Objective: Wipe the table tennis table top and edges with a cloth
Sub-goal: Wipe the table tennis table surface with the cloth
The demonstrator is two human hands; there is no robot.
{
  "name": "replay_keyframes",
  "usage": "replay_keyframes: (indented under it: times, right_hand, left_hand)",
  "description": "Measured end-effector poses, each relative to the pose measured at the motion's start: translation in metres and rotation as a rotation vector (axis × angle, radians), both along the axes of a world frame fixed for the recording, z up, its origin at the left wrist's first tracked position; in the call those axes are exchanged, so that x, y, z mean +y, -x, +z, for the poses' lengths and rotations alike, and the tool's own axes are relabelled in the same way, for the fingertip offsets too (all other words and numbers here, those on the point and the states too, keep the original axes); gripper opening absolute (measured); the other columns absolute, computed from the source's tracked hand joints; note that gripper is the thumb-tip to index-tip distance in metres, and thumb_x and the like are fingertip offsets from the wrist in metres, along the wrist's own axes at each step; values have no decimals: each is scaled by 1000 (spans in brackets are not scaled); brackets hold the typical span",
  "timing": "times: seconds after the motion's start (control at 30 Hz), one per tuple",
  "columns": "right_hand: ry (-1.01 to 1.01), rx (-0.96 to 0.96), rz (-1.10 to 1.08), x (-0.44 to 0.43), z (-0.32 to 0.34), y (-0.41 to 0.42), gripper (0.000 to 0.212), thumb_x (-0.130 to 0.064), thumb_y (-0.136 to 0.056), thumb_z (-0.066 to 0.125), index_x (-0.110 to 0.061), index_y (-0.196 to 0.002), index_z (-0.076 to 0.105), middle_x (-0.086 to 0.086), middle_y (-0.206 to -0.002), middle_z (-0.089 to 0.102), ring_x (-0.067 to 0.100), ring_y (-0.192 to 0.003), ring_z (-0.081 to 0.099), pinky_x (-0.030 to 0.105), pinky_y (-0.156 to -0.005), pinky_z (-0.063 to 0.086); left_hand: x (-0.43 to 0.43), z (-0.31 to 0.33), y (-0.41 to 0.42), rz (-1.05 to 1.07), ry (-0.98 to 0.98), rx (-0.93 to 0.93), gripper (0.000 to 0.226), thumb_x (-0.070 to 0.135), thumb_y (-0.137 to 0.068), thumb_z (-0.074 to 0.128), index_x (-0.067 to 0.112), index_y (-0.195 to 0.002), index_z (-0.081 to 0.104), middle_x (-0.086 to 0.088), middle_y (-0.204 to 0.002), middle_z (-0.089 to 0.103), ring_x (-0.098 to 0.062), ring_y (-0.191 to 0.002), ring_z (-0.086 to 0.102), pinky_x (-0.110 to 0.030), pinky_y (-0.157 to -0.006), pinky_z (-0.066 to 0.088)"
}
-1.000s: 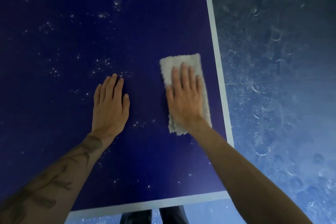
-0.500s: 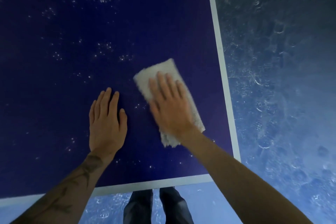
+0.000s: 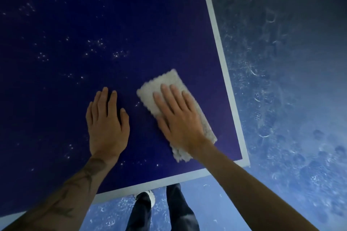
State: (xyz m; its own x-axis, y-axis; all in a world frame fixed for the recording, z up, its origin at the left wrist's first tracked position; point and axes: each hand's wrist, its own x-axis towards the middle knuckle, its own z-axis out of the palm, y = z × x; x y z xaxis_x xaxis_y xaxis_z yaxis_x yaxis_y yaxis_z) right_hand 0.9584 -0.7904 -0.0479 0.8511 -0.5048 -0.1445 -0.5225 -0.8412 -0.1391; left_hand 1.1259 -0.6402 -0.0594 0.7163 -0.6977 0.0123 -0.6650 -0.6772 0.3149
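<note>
Cloth (image 3: 163, 82) down flat on the desk (image 3: 78, 20), folded into a pale oblong close to the near-right corner, slanting toward the white side line (image 3: 220, 56) but not touching it. Right grip (image 3: 178, 118) sits on top, fingers straight and close together, palm pressing the cloth down: no pinch, just a flat push. Left grip (image 3: 107, 124) lies just to the left, apart from the cloth, spread flat on bare blue and holding nothing; it looks like a brace.

Now the surface. Pale specks (image 3: 118, 54) are scattered over the far and left stretches, with a few more by the near end line (image 3: 150, 184). The strip right of the cloth reads cleaner, so I'd judge only this corner done, with most of the top and the edges left. Beyond the desk are the scuffed blue floor (image 3: 281, 80) and the person's dark trousers (image 3: 178, 210) at the near edge.
</note>
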Motion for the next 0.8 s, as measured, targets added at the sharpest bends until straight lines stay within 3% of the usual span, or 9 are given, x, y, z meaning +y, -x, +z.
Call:
replay_keyframes:
  times: [0.07,0.27,0.33,0.47,0.6,0.7,0.8]
  right_hand:
    - [-10,25,-6,1,2,34,63,-48,-114,23,-27,-172,8,4,-180,1,25,-166,-2,51,-133,8]
    - [28,37,-534,-46,13,53,66,-49,-112,11,-22,-172,7,6,-180,4,26,-166,2,51,-134,9]
    - [28,27,-482,-23,10,34,66,-49,-112,8,-22,-172,2,8,-179,-1,27,-166,-3,51,-134,6]
    - [-16,33,-129,32,2,63,62,-47,-115,18,-26,-172,7,3,-180,1,24,-166,-2,51,-134,10]
    - [-3,68,-424,4,12,110,63,-47,-112,17,-27,-172,11,1,-180,6,21,-166,3,50,-133,12]
    - [20,68,-656,-7,14,84,67,-49,-111,7,-22,-172,3,7,-180,0,26,-166,0,51,-133,10]
    - [9,21,-540,29,9,40,65,-48,-113,9,-21,-172,-2,8,-179,-5,28,-166,-5,53,-134,7]
  left_hand:
    - [0,1,0,-2,5,0,56,33,-108,31,9,-159,35,-12,-170,26,-29,-159,19,-49,-130,13]
    - [-1,4,1,-16,10,-4,56,31,-108,33,7,-159,35,-15,-169,27,-31,-159,19,-52,-130,13]
    - [-1,5,2,-18,18,-3,56,30,-108,33,6,-158,35,-15,-169,27,-32,-159,20,-52,-130,13]
    - [0,5,2,-31,31,-3,53,28,-110,35,6,-158,34,-16,-169,26,-33,-159,19,-53,-130,13]
    - [1,2,2,-30,44,-2,51,25,-111,40,8,-159,33,-15,-170,25,-32,-160,17,-52,-130,10]
    - [2,0,1,-39,52,-12,52,27,-111,38,9,-158,33,-14,-170,25,-31,-159,18,-52,-130,11]
    - [1,0,1,-28,51,-26,51,26,-110,40,9,-157,35,-14,-169,28,-32,-158,21,-55,-129,15]
